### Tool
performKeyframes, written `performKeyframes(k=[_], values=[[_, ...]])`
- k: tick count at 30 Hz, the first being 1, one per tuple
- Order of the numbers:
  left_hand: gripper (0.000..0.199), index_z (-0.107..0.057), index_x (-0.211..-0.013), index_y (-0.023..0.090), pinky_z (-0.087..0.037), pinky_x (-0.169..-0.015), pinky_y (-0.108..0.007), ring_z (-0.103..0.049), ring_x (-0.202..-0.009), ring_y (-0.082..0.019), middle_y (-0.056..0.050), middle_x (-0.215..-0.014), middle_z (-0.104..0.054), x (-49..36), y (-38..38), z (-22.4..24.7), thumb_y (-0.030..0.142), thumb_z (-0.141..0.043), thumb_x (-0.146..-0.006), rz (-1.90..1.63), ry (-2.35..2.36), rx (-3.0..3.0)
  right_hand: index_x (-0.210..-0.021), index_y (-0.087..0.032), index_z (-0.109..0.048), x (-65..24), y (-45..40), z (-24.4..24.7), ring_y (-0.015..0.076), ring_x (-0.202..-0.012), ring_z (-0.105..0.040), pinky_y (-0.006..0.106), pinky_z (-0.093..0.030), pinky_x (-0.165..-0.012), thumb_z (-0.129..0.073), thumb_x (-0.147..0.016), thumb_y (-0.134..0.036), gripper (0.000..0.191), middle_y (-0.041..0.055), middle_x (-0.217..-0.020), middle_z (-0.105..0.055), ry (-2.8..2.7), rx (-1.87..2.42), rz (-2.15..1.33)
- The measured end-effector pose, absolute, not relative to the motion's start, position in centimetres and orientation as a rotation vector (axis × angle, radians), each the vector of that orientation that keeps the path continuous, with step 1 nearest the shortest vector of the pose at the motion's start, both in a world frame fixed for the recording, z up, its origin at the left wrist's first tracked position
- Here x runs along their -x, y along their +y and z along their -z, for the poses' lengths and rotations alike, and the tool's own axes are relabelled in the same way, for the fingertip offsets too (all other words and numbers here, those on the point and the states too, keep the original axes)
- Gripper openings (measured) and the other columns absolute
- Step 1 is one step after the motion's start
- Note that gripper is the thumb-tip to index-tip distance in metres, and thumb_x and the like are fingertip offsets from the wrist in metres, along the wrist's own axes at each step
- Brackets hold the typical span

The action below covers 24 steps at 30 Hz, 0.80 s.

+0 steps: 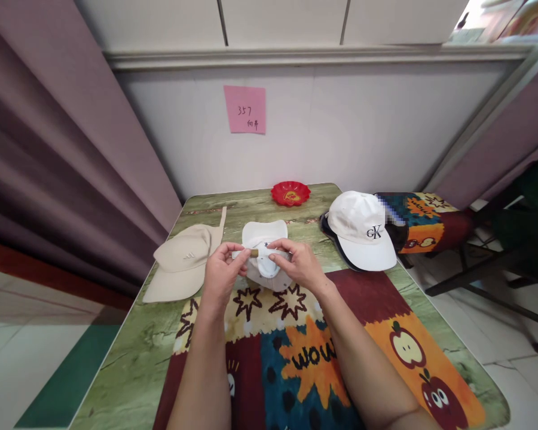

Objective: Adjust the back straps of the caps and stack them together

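Note:
A white baseball cap [265,232] lies in the middle of the table, its brim pointing away from me and its back opening towards me. Across that opening runs the cap's back strap [264,252], with a brownish buckle [254,253] near its left side. My left hand [224,266] pinches the left end of the strap beside the buckle, fingers closed. From the right, my right hand [299,261] holds the other part of the strap between thumb and fingers. Whether the strap is fastened, I cannot tell.
To the left lies a beige cap [186,257] with its strap sticking out. A white cap with black letters [363,230] rests on a dark cap [336,242] at the right. Behind is a red scalloped dish [290,194]. A patterned mat [291,346] covers the table's [130,358] front.

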<state>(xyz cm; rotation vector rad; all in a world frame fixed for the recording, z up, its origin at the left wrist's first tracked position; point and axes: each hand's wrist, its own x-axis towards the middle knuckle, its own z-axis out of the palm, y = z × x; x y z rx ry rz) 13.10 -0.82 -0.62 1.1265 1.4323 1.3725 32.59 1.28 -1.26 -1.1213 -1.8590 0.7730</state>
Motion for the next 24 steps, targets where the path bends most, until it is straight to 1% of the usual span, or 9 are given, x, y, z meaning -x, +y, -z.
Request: performKeyframes(k=[2, 5, 9, 11, 13, 15, 18, 22, 24], values=[[0.042, -0.062, -0.088, 0.016, -0.048, -0.048, -0.023, -0.055, -0.047, -0.012, 0.003, -0.057, -0.062, -13.08, -0.86, 0.49, 0.043, -0.084, -0.064, -1.322, 1.401, -1.083, -0.103, -0.024, -0.074, -32.59, 1.24, 1.17, 0.015, -0.074, -0.062, 0.025, -0.042, -0.07, -0.064, -0.084, -0.029, 0.022, 0.0006, -0.093, -0.075, -1.856, 1.136, -0.754], [0.044, -0.063, -0.085, 0.015, -0.048, -0.048, -0.022, -0.056, -0.047, -0.012, 0.002, -0.055, -0.062, -13.09, -0.86, 0.52, 0.041, -0.087, -0.059, -1.287, 1.356, -1.027, -0.099, -0.023, -0.075, -32.54, 1.13, 0.93, 0.0129, -0.063, -0.056, 0.025, -0.041, -0.066, -0.063, -0.083, -0.027, 0.02, -0.0008, -0.083, -0.073, -1.867, 1.16, -0.734], [0.04, -0.063, -0.078, 0.014, -0.052, -0.052, -0.023, -0.059, -0.052, -0.011, 0.001, -0.061, -0.065, -13.23, -0.89, 0.59, 0.039, -0.088, -0.057, -1.312, 1.303, -1.008, -0.096, -0.023, -0.074, -32.55, 1.02, 0.64, 0.0115, -0.056, -0.051, 0.025, -0.039, -0.063, -0.063, -0.081, -0.025, 0.019, -0.0024, -0.074, -0.07, -1.876, 1.193, -0.733], [0.039, -0.064, -0.077, 0.014, -0.055, -0.056, -0.025, -0.062, -0.056, -0.012, 0.0, -0.065, -0.066, -13.37, -0.92, 0.54, 0.038, -0.088, -0.058, -1.317, 1.276, -0.999, -0.096, -0.023, -0.074, -32.59, 1.05, 0.63, 0.0126, -0.058, -0.054, 0.025, -0.04, -0.064, -0.064, -0.082, -0.027, 0.018, -0.0018, -0.076, -0.071, -1.877, 1.198, -0.739], [0.038, -0.063, -0.077, 0.014, -0.056, -0.058, -0.026, -0.064, -0.059, -0.014, 0.0, -0.065, -0.066, -13.51, -0.94, 0.46, 0.038, -0.087, -0.059, -1.306, 1.264, -0.985, -0.097, -0.023, -0.074, -32.62, 1.13, 0.76, 0.0144, -0.065, -0.06, 0.026, -0.043, -0.069, -0.066, -0.082, -0.029, 0.018, -0.0005, -0.083, -0.074, -1.878, 1.179, -0.743], [0.037, -0.062, -0.077, 0.014, -0.056, -0.058, -0.026, -0.065, -0.06, -0.014, 0.0, -0.065, -0.066, -13.64, -0.97, 0.4, 0.037, -0.087, -0.06, -1.299, 1.266, -0.974, -0.098, -0.023, -0.075, -32.64, 1.23, 0.98, 0.0165, -0.074, -0.064, 0.027, -0.045, -0.075, -0.067, -0.083, -0.03, 0.018, 0.0009, -0.091, -0.076, -1.872, 1.154, -0.745], [0.037, -0.061, -0.076, 0.015, -0.056, -0.058, -0.026, -0.065, -0.058, -0.014, 0.0, -0.065, -0.066, -13.74, -1.0, 0.38, 0.036, -0.087, -0.06, -1.301, 1.267, -0.972, -0.098, -0.024, -0.075, -32.66, 1.35, 1.23, 0.0188, -0.082, -0.067, 0.028, -0.046, -0.078, -0.067, -0.083, -0.03, 0.017, 0.0019, -0.095, -0.077, -1.866, 1.142, -0.746], [0.036, -0.062, -0.078, 0.015, -0.055, -0.058, -0.026, -0.063, -0.058, -0.013, 0.001, -0.063, -0.064, -13.73, -0.99, 0.42, 0.037, -0.085, -0.062, -1.286, 1.284, -1.023, -0.097, -0.024, -0.075, -32.71, 1.35, 1.1, 0.0191, -0.084, -0.068, 0.028, -0.045, -0.076, -0.067, -0.082, -0.029, 0.017, 0.0019, -0.097, -0.077, -1.872, 1.147, -0.749], [0.036, -0.062, -0.082, 0.015, -0.054, -0.056, -0.024, -0.061, -0.056, -0.012, 0.0, -0.071, -0.066, -13.72, -0.94, 0.48, 0.036, -0.084, -0.063, -1.317, 1.306, -1.071, -0.097, -0.023, -0.075, -32.71, 1.3, 0.96, 0.0174, -0.078, -0.066, 0.027, -0.044, -0.073, -0.066, -0.082, -0.027, 0.017, 0.0014, -0.096, -0.077, -1.879, 1.159, -0.748]])
